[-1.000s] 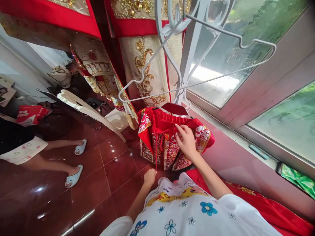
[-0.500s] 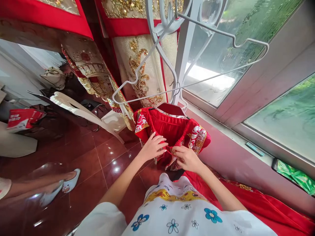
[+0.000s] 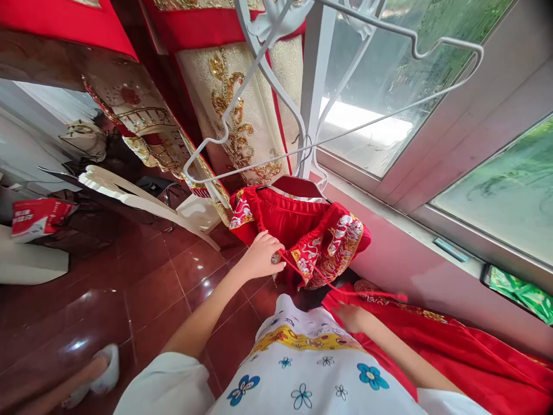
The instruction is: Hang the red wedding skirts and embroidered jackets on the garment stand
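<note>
The silver-embroidered red satin garment (image 3: 309,251) is already hanging from the glossy dark-red hanger (image 3: 298,185), its thin red cord (image 3: 330,285) trailing loose, while below that hanger the left hand (image 3: 263,255) is pinching the opening's edge, the right hand (image 3: 352,316) blurring, its grip unclear.

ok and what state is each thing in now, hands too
red garment: on a hanger, top gaping open
dark hanger: holding up the red garment
left hand: closed on the red garment's edge
right hand: blurred, off the red garment
red cord: strung out, far end loose
cream garment: hanging
red cloth: spread out
</note>
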`<state>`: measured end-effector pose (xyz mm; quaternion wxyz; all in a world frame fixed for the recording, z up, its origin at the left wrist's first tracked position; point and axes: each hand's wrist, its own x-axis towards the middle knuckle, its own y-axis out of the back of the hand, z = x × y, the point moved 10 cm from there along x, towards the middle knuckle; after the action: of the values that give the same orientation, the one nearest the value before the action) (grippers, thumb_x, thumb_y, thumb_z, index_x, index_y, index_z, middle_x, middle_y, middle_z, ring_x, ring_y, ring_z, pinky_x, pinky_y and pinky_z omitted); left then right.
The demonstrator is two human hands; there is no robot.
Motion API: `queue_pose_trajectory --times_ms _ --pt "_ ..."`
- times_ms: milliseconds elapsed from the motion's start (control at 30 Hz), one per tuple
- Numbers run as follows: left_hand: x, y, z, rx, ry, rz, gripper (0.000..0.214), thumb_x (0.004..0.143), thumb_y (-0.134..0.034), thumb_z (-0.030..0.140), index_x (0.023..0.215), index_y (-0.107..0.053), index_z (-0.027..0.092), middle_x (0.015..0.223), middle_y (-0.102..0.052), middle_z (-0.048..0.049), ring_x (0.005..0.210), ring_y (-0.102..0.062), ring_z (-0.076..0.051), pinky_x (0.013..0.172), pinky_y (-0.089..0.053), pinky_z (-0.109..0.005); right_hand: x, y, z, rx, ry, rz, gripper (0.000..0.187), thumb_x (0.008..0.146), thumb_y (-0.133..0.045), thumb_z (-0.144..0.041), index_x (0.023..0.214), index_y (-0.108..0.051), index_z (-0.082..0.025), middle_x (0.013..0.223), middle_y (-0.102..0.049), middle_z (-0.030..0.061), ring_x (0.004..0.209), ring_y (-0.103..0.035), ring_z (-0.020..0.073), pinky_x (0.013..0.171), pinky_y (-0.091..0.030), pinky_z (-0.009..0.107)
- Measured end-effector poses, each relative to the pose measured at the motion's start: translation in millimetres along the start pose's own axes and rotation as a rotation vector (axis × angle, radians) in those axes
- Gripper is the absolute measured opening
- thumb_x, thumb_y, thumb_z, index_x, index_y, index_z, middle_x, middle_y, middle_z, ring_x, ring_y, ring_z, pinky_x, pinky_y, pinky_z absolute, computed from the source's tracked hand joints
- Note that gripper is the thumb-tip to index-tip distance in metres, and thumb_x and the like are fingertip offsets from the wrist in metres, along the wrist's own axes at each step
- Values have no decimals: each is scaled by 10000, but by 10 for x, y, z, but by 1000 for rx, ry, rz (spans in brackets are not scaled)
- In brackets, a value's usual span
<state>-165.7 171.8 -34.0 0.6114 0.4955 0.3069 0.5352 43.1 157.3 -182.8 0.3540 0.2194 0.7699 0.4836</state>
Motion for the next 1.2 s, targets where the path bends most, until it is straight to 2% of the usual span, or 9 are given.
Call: queue_pose_trajectory --times_ms 67,133,233,333,633,867,1000,1100,1200 --pt "8 10 -29 9 58 15 179 796 -553 339 831 -673 210 796 -647 -43 849 -565 -209 1039 -330 -472 193 193 -416 148 128 -36 253 764 -541 -133 918 -696 -261 862 -698 23 701 -659 131 619 -465 210" --pt "17 10 -64 60 120 41 193 818 -523 304 740 -663 196 724 -635 -50 796 -562 -212 1010 -356 -477 413 540 -767 393 183 68 305 862 -406 -125 998 -665 -212 900 -698 27 766 -656 120 710 -466 211" --pt "16 -35 -22 88 94 32 156 788 -534 218 679 -644 203 690 -623 -45 770 -556 -209 1008 -356 -472 701 896 -988 475 87 218 256 901 -421 -173 978 -664 -158 901 -704 61 806 -651 148 745 -448 226" --pt "-30 -63 34 61 17 -24 165 803 -514 181 717 -651 216 726 -634 -36 803 -563 -199 1019 -341 -453 840 955 -1067 404 20 240 242 916 -463 -259 951 -672 -142 874 -706 84 812 -653 170 726 -438 229" --pt "-175 38 60 71 26 -5 204 877 -477 232 823 -673 237 796 -672 -25 840 -563 -196 966 -342 -403 706 821 -1203 208 -26 213 345 942 -346 -268 941 -661 -127 885 -686 158 809 -657 249 696 -429 301" --pt "-434 663 -268 209 211 287 228 903 -436 266 867 -661 248 839 -682 -37 853 -554 -215 905 -282 -454 768 8 -922 235 -99 41 245 899 -453 -194 838 -679 -122 845 -699 113 813 -663 179 706 -447 227" --pt "-513 524 -522 209 272 193 238 877 -475 303 731 -646 226 724 -664 -43 790 -551 -225 896 -256 -501 652 -128 -891 240 -128 11 217 868 -495 -192 815 -689 -110 845 -692 154 802 -667 222 698 -467 269" --pt "-446 449 -679 218 443 304 288 818 -543 438 687 -600 187 730 -646 -72 793 -552 -253 903 -271 -528 548 333 -969 249 -134 131 289 906 -438 -279 970 -675 -126 914 -679 162 886 -647 236 770 -478 315" --pt "-429 539 -835 299 715 646 421 744 -611 498 946 -576 130 1071 -599 -176 1042 -507 -346 941 -293 -534 367 1386 -929 234 -174 716 479 912 -387 -369 1324 -455 -134 1307 -494 182 1235 -431 269 997 -367 435"
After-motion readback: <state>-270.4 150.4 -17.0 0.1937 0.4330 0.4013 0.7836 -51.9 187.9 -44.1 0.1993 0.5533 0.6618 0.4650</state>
